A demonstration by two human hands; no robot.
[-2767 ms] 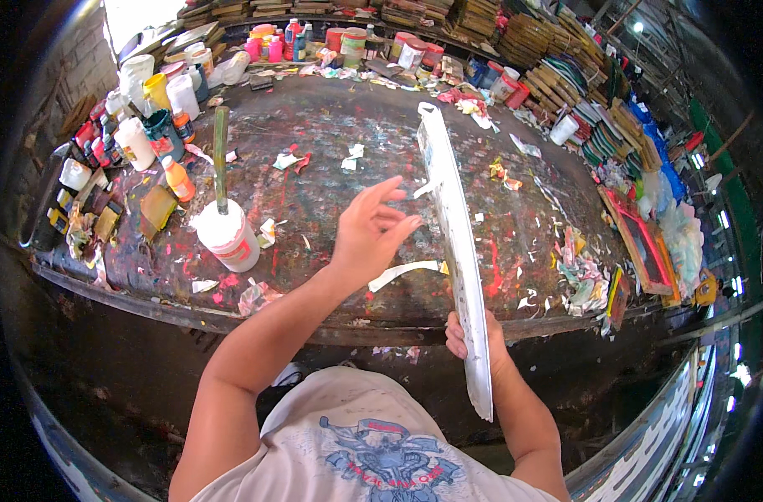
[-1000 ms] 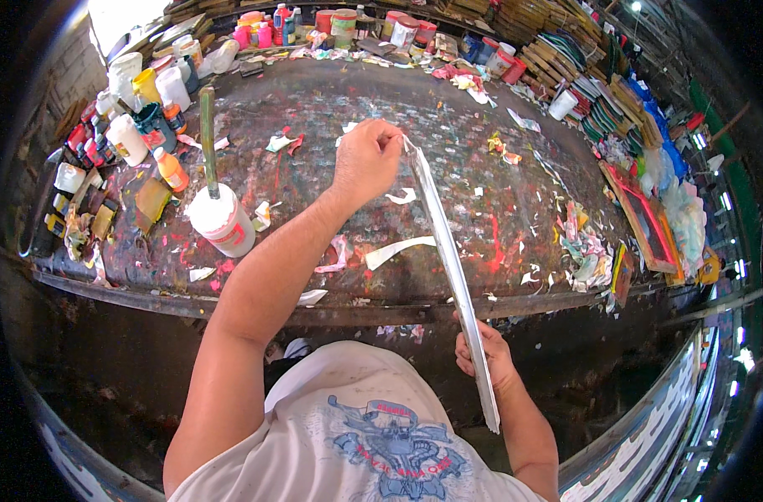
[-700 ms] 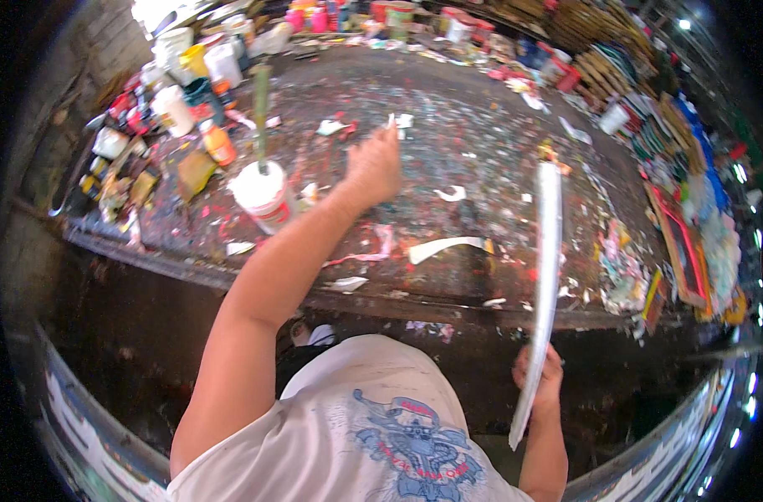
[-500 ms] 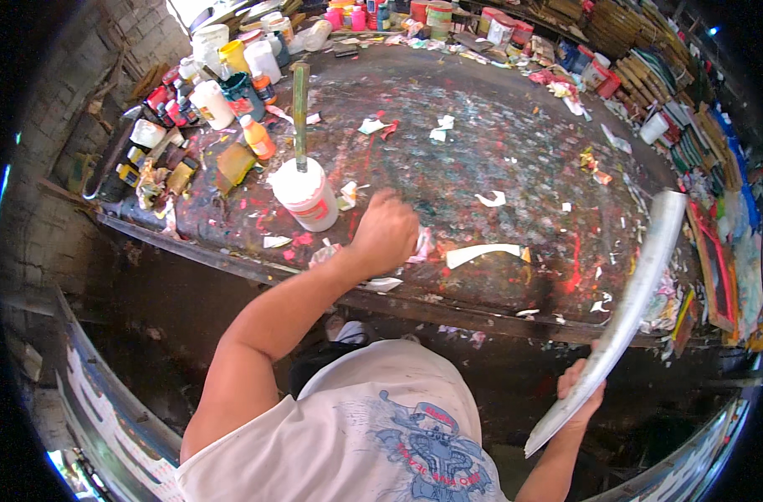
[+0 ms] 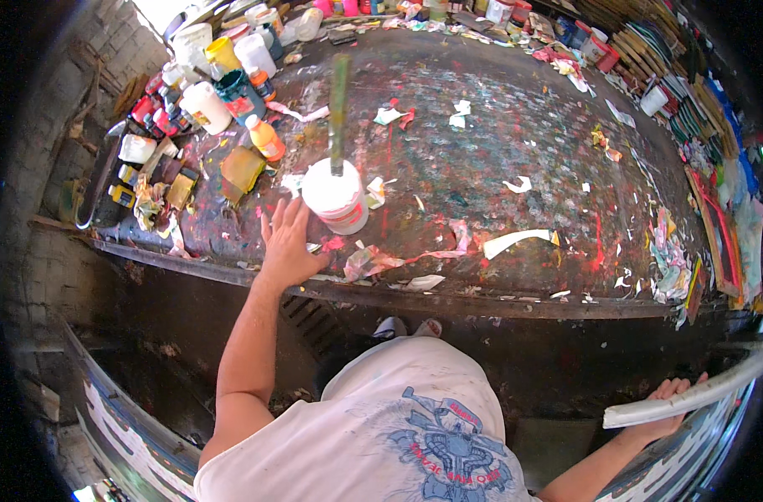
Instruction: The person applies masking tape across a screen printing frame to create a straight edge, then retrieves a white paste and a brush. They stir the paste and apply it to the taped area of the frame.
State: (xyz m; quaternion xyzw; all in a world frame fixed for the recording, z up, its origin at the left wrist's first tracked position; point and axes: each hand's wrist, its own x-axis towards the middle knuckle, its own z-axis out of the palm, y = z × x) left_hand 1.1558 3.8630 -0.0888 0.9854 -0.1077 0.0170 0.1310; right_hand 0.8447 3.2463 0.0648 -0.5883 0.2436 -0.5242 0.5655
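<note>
My left hand (image 5: 289,251) is over the near edge of the table, fingers spread and holding nothing. It is just left of a white plastic tub (image 5: 348,219) of white paste; whether fingertips touch the tub I cannot tell. A flat greenish stick (image 5: 340,109), blurred, stands nearly upright in the paste. Off to the lower right, away from the tabletop, my right hand (image 5: 668,410) is closed around a long whitish strip (image 5: 708,391), which looks curved here. Its far end reaches the picture's dim rim.
Paint-stained table (image 5: 448,192) carries paper scraps. An orange bottle (image 5: 267,140) and a yellowish sponge-like block (image 5: 243,173) lie beyond my left hand. Several paint containers (image 5: 206,107) crowd the back left. Stacked boards and frames (image 5: 712,243) line the right side. The table's front edge (image 5: 448,299) crosses before me.
My left hand has gone from the tub's right to its left and its fingers have spread. My right hand has swung the strip outward to the right and lower. The view has shifted.
</note>
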